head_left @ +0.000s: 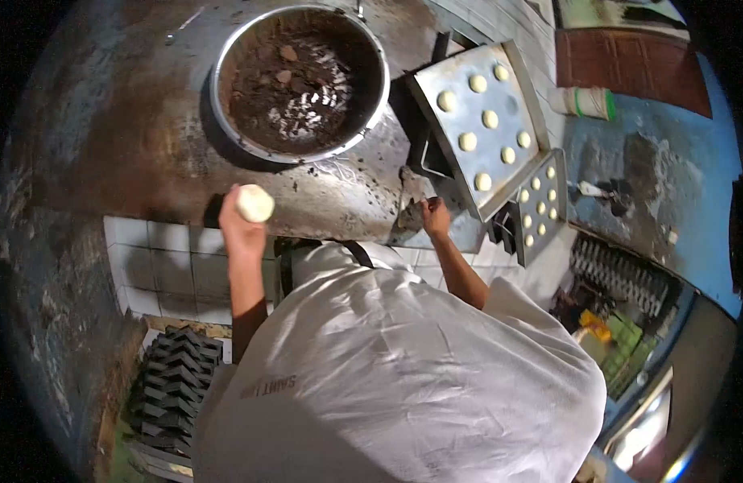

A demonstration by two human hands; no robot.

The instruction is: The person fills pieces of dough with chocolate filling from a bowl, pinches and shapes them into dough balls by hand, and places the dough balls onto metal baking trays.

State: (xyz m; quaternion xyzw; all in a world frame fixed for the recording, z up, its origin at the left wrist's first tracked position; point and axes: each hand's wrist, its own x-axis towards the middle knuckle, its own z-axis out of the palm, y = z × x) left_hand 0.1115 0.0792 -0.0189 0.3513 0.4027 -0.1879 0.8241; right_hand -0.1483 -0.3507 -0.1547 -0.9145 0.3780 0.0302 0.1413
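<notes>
A pale, round piece of dough (255, 204) rests in my left hand (241, 225), whose fingers curl around it above the table's front edge. My right hand (437, 219) is at the front edge of the table, farther right, with its fingers closed together. A flat greyish-brown thing (411, 193) lies just beyond those fingertips; whether they grip it is unclear. Beyond both hands stands a wide metal bowl (357, 150) holding dark brown, crumbly filling (287, 88) with some lumps. To the right, a metal tray (510, 105) carries several pale dough balls (490, 119) set apart.
A second tray (540, 197) of dough balls sits lower, beyond the first. Dark crumbs dot the worn metal table (138, 105). A small utensil (184, 26) lies at the far left. Stacked dark metal pieces (174, 394) stand low on the left. A whitish container (585, 103) is at the right.
</notes>
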